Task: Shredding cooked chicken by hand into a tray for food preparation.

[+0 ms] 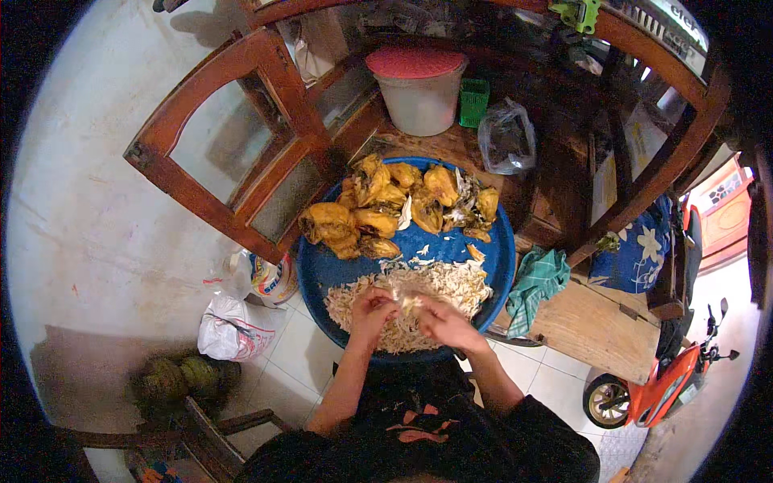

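A large round blue tray (312, 278) stands before me. Golden-brown fried chicken pieces (377, 193) fill its far half, and a heap of pale shredded chicken (451, 282) covers the near half. Over the heap, my left hand (373, 311) is closed, with its thumb and fingers pinching a small pale piece of chicken meat (411, 305). My right hand (444, 322) is closed at the other side of the same piece, slightly blurred by motion. A few loose white shreds lie on the bare blue strip between the two groups.
Behind the tray is a wooden cabinet with an open door (197, 76); it holds a red-lidded bucket (419, 97), a green basket (474, 102) and a clear plastic bag (507, 138). A green cloth (538, 282) hangs at the right by a wooden board (600, 326). A white sack (233, 328) sits left.
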`<state>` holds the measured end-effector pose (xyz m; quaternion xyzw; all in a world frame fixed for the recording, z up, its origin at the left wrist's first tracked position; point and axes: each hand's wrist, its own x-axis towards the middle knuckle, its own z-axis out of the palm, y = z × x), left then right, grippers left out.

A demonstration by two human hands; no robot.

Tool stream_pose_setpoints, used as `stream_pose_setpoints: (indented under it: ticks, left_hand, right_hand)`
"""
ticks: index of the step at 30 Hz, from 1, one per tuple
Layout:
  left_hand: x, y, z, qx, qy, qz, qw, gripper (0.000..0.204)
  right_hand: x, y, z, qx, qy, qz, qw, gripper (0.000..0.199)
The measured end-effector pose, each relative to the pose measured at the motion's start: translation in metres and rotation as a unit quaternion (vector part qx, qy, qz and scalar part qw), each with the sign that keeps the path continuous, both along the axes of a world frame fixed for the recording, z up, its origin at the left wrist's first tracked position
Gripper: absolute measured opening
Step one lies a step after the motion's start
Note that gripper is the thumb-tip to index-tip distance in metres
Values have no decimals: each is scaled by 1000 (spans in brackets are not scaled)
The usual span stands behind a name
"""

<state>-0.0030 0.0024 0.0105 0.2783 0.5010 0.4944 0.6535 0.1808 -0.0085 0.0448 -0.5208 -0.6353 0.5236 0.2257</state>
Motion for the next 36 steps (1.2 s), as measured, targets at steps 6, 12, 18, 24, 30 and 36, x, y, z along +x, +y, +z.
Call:
stream_pose_setpoints:
  ticks: [6,12,18,24,30,36]
  left_hand:
    - [3,-2,-8,69,30,-6,997,12]
    - [4,-8,8,48,12,-1,999,11]
    - [1,-6,-10,81,82,-46,992,11]
    - [7,-14,14,67,-31,-33,997,12]
    - [1,-9,20,20,104,-96,990,23]
    - [1,-10,12,49,56,-126,989,21]
  right_hand:
    - [-13,-4,-18,175,-45,1,984,36]
    - [-7,7,1,137,-17,-58,989,34]
    - [-8,-4,-28,50,-104,48,992,36]
    - [-8,3,-13,101,-146,-90,980,40]
    - [-23,-14,-18,225,-129,-2,966,45]
    - [-18,-11,-6,81,-80,22,993,49]
